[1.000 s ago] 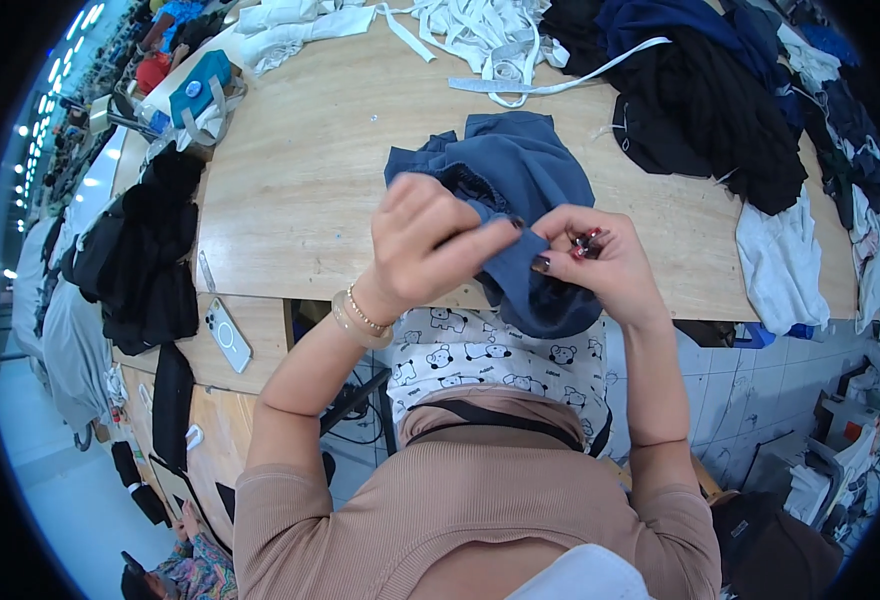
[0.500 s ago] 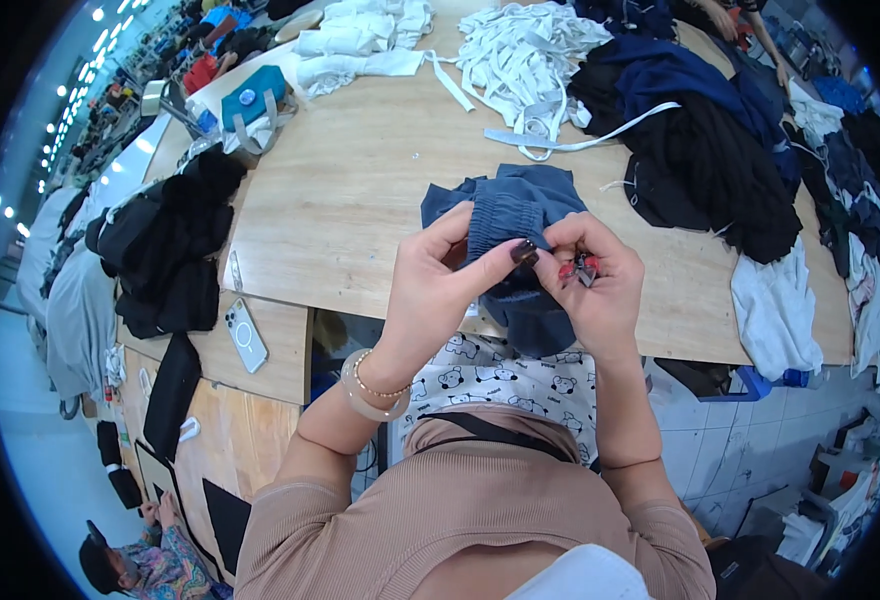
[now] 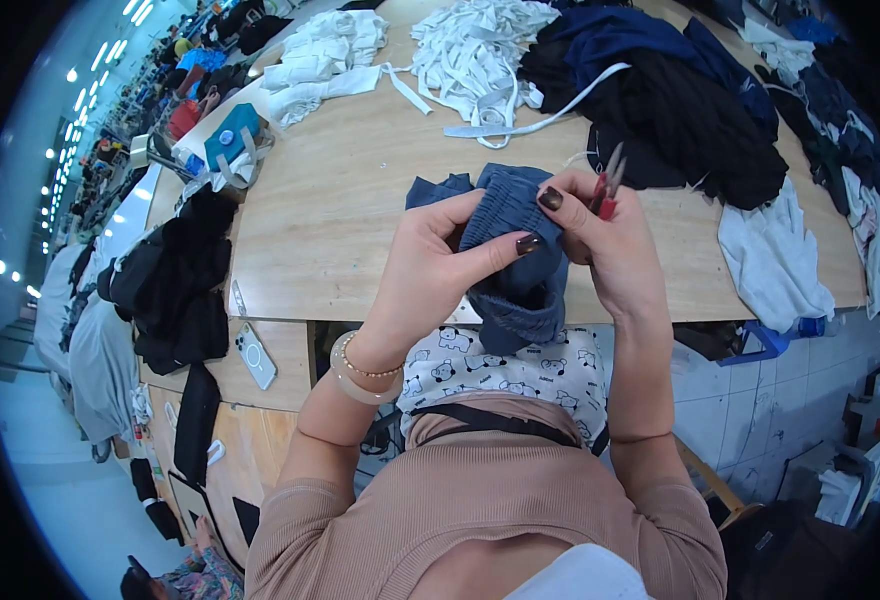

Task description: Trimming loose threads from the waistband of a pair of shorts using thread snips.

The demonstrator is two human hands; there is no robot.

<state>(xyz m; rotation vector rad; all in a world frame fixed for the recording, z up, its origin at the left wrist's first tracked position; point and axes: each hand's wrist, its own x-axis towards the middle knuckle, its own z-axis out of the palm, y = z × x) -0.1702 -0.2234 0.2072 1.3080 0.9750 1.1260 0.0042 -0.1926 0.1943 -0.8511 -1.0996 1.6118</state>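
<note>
Nearest me, my left hand (image 3: 430,265) pinches the ribbed waistband of the blue garment (image 3: 515,250), thumb pressed across the fold. My right hand (image 3: 610,250) grips the same edge with its fingertips while clamping red-handled thread snips (image 3: 605,190), blades now pointing up and away from the cloth. Since a second ago I have raised the garment off the wooden table (image 3: 340,210); trimming appears paused for inspection. Beyond lie white straps (image 3: 480,50) and dark clothing (image 3: 680,110).

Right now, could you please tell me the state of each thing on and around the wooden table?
Dark blue ribbed fabric garment: bunched, held in both hands.
Left hand: grip pinching the garment.
Right hand: holds small red thread snips, blades up.
White fabric strips: heaped.
White smartphone: lying flat.
</note>
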